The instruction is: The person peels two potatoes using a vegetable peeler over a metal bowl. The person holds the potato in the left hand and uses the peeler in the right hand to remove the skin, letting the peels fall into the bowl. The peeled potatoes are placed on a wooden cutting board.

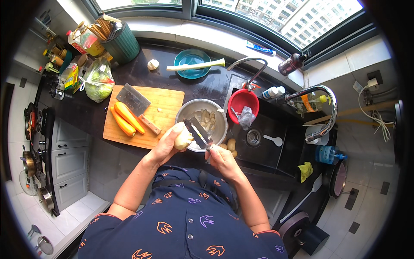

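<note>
Head view: left of both hands, a wooden cutting board [170,98] lies on the dark surface [86,114], carrying orange carrots [129,117] and a cleaver [133,99]. The left hand [164,143] curls around a potato [184,140], holding it at the near-left rim of a metal bowl [181,113]. The potato is rounded and pale yellow, its visible side looking peeled. Right of it, over the bowl with its brownish scraps [210,121], slants a dark-framed peeler [194,134], its handle pinched by the right hand [224,162]. Just beyond that hand sit whole potatoes [231,143], yellowish-brown and smooth.

The left palm and fingers hide the potato's left side and underside. Whether the peeler's blade touches it, I cannot tell. The peeler covers part of the scraps, and the right fingers conceal most of its handle.
</note>
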Demonstrator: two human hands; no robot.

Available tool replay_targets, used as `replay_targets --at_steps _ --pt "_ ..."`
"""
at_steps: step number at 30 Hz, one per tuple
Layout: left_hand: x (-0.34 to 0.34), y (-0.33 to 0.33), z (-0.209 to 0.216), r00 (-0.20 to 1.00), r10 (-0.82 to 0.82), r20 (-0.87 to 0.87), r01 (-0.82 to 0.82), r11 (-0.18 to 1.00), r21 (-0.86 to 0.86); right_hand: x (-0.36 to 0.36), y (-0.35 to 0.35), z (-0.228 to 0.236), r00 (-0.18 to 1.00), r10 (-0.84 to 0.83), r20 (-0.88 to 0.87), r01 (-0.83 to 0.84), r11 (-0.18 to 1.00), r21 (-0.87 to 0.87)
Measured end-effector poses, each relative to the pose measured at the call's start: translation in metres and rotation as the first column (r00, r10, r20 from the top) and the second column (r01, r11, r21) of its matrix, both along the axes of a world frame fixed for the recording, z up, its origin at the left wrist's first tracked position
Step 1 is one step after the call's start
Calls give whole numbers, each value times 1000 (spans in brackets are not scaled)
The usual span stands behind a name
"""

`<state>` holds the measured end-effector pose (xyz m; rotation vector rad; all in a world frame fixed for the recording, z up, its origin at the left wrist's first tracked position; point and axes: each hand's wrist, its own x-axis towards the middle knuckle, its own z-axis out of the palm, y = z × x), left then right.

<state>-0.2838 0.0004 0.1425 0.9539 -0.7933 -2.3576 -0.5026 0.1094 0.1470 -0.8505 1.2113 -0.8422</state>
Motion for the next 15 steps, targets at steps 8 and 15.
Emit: replay_targets --at_steps 8,15 --pt "-9 1 -5 995 -98 -14 98 991 88 7 -7 12 963 268 -6 -268 963 -1" --pt "-18 1 -22 934 123 -335 8 931 365 11 4 -6 935 -212 283 227 974 -21"
